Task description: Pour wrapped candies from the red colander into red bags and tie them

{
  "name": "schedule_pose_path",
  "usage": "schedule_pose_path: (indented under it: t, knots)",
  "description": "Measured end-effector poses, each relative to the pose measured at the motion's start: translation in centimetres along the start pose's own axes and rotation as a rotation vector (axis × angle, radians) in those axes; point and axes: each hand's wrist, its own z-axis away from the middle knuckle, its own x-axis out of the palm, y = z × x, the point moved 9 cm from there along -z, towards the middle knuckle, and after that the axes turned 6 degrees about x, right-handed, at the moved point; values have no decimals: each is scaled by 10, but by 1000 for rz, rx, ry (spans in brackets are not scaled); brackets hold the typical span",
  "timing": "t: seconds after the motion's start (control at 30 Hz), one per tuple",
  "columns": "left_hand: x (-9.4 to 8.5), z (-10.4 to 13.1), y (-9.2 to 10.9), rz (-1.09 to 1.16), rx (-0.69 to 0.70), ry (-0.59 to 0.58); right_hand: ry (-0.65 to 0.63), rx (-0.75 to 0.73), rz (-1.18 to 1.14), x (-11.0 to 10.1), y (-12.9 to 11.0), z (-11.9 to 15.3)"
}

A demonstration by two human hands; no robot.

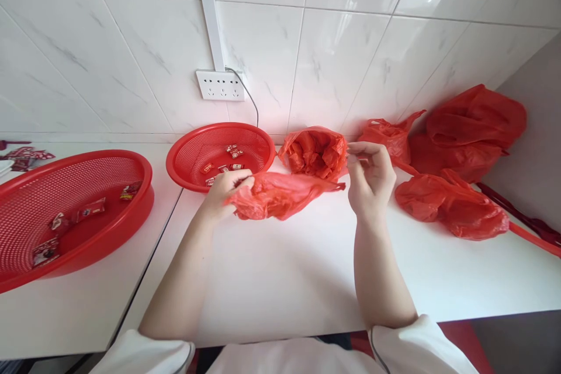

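A crumpled red plastic bag (280,194) hangs above the white table, its left end pinched in my left hand (228,190). My right hand (372,178) is raised to the right of that bag, thumb and fingertips together beside an open red bag (313,152) full of crumpled red plastic. What those fingertips hold, if anything, is too small to make out. Behind my left hand stands a round red basket (184,155) with several small wrapped packets in it.
A larger red basket (146,187) with several packets stands at the left. More red bags (477,123) lie at the right by the wall, with another (451,204) nearer. A cable runs down from the wall socket (220,85).
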Motion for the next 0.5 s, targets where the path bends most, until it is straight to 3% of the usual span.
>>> schedule_pose_path:
  t: [0.03, 0.1, 0.17, 0.23, 0.37, 0.43, 0.5]
  knots:
    - [3, 1, 9, -33, 52, -8, -64, -74, -7, 7, -13, 5]
    - [12, 3, 26, -55, 150, -51, -382, -152, -37, 41, -29, 22]
    - [20, 5, 36, -22, 217, -81, -708, -132, -64, 80, -29, 43]
    - [20, 6, 40, 31, 254, -79, -903, -74, -27, 111, -16, 58]
    - [-13, 8, 31, -15, 253, 87, -1228, 104, 500, 149, 45, 89]
    - [-36, 12, 27, -135, 218, 169, -1329, 209, 752, 147, 71, 100]
    - [-54, 19, 33, -294, 210, 221, -1335, 254, 834, 143, 79, 105]
